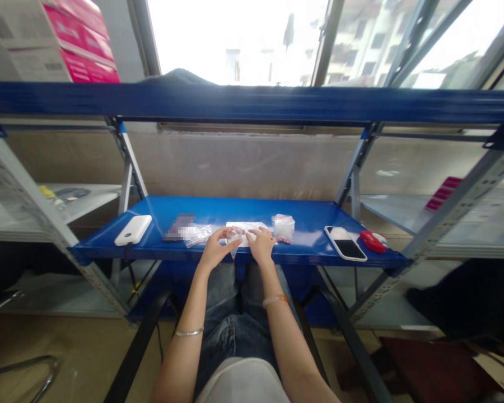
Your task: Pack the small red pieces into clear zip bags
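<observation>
At the front edge of the blue shelf, my left hand (219, 248) is closed on a small clear plastic bag (234, 236), whose lower corner hangs over the edge. Just right of it, my right hand (261, 245) has its fingers bent and drawn together by the bag's opening; whatever they pinch is too small to make out. Under both hands lies a white sheet or pad (252, 225), partly covered by them. Small reddish bits show at the bag. Beside my right hand sits a pile of clear bags (283, 228) with reddish pieces at its base.
Left of my hands lie another clear bag (199, 235) and a blurred-out item (180, 228). A white power bank (133, 230) with a cable is farther left. On the right rest a phone (345, 244) and a red-and-white object (373, 241). An upper blue beam (252, 103) crosses ahead.
</observation>
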`<state>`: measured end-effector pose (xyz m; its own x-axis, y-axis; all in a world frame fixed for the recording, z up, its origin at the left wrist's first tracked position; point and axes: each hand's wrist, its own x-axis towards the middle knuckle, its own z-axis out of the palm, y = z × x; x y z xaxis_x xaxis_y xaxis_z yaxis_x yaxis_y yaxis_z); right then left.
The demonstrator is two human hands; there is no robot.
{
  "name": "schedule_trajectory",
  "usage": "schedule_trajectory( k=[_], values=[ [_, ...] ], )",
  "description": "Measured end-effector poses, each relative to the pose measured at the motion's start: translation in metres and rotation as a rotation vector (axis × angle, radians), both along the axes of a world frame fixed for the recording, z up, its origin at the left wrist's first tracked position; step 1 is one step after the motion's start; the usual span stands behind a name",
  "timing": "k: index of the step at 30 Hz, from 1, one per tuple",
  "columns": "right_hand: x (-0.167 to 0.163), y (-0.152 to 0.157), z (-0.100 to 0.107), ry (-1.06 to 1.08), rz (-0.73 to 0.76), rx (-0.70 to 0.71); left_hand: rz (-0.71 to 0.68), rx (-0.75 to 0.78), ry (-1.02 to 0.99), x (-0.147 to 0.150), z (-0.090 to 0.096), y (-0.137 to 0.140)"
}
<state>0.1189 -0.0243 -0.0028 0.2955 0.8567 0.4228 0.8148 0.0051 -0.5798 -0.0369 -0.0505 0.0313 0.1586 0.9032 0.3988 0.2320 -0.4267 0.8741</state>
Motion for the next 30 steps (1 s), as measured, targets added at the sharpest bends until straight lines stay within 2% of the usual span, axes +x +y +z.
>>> schedule_trajectory(
  k=[5,10,15,17,22,30],
  values=[
    [-0.003,0.002,-0.008,-0.044,-0.003,-0.043,0.007,-0.044,-0.087,-0.001,-0.006,0.005],
    [-0.001,0.002,-0.004,0.06,0.001,0.044,-0.011,-0.088,-0.151,-0.001,-0.01,0.008],
    [0.002,0.002,0.003,0.095,-0.014,0.118,-0.008,-0.097,-0.122,-0.001,-0.012,0.01],
    [0.003,0.001,0.002,0.064,-0.005,0.099,-0.01,-0.096,-0.117,0.0,-0.013,0.011],
    [0.003,0.001,-0.005,-0.052,0.024,-0.052,-0.005,-0.104,-0.112,0.0,-0.014,0.014],
    [0.008,0.003,-0.007,-0.008,0.022,-0.042,-0.004,-0.104,-0.119,0.002,-0.012,0.012]
  ],
)
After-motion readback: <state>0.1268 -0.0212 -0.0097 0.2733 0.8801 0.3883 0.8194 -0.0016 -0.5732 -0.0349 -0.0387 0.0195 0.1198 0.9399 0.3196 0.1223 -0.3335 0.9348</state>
